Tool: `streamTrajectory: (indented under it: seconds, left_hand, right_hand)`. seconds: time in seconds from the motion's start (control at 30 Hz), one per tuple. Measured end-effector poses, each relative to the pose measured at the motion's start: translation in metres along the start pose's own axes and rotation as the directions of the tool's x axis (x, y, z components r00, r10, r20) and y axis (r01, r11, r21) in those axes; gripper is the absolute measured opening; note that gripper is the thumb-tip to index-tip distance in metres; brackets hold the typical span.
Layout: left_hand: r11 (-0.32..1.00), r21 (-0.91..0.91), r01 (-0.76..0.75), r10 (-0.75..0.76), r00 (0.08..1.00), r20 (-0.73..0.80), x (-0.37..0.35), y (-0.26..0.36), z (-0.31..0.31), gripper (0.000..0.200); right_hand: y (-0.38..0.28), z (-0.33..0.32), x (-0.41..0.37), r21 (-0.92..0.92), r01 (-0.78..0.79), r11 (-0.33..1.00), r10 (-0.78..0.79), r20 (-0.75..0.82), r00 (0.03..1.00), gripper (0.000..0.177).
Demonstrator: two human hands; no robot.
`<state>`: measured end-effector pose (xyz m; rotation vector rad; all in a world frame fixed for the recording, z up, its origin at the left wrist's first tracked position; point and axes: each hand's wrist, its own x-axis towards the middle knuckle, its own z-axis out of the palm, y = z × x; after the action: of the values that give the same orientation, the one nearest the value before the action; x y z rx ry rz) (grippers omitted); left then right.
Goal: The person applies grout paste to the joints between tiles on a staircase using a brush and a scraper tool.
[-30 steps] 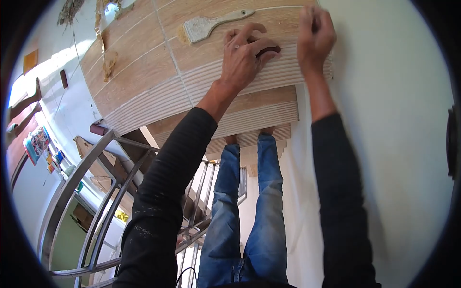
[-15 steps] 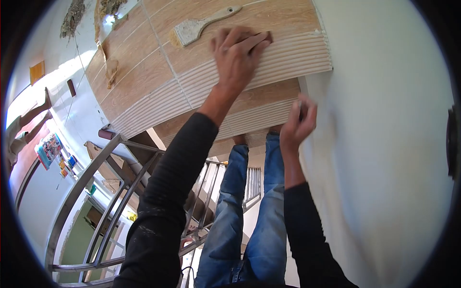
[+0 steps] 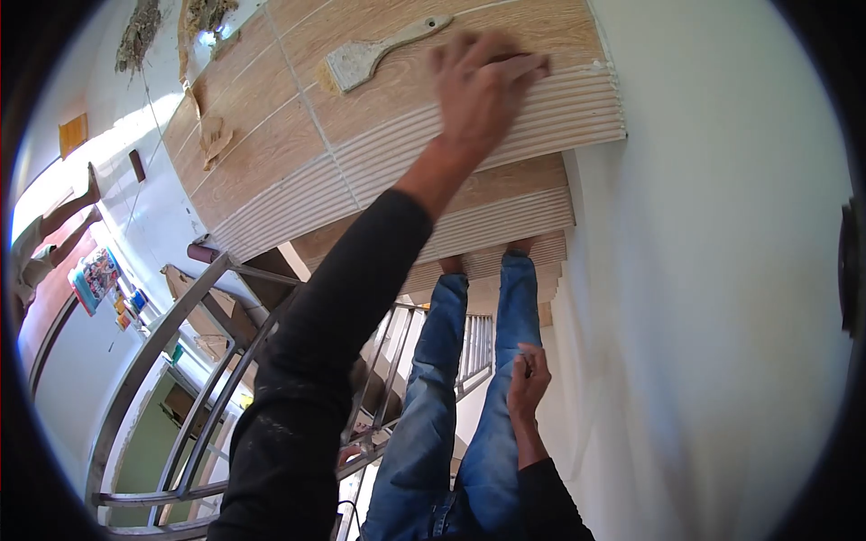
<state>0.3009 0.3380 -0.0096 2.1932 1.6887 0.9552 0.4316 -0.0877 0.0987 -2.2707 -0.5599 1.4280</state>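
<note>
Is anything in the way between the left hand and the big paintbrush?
No, nothing I can see. The left hand is right beside the brush, with only the wooden-looking step under them.

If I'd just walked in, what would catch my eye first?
Probably the worn paintbrush lying on the wood-look step, with the blurred left hand near it, by the ribbed edge. Then perhaps the metal railing at lower left, and the blue jeans down the middle.

Leaving passing room over the step [image 3: 275, 122] between the brush [image 3: 354, 65] and the torn scrap [image 3: 215, 140]; blocking sideways reach with the wall [image 3: 722, 225] rightward and the metal railing [image 3: 171, 321] at lower left.
</note>
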Motion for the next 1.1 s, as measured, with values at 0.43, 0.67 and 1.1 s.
streamTrajectory:
  seconds: [0.43,0.67,1.1]
  left_hand:
    - [0.998,0.065,0.011,-0.009,0.999,-0.03,0.026,0.023,0.023,0.02]
    - [0.99,0.044,0.134,-0.138,0.985,0.105,0.0,0.018,-0.003,0.022]
    - [0.999,-0.05,-0.019,0.017,0.999,-0.044,0.029,0.047,0.043,0.017]
  right_hand:
    - [0.007,-0.002,-0.003,-0.17,0.169,0.971,-0.154,0.098,0.983,0.015]
    - [0.01,-0.008,0.002,-0.234,0.13,0.964,-0.106,0.114,0.988,0.014]
    - [0.011,-0.006,-0.004,-0.246,0.17,0.954,-0.137,0.147,0.98,0.015]
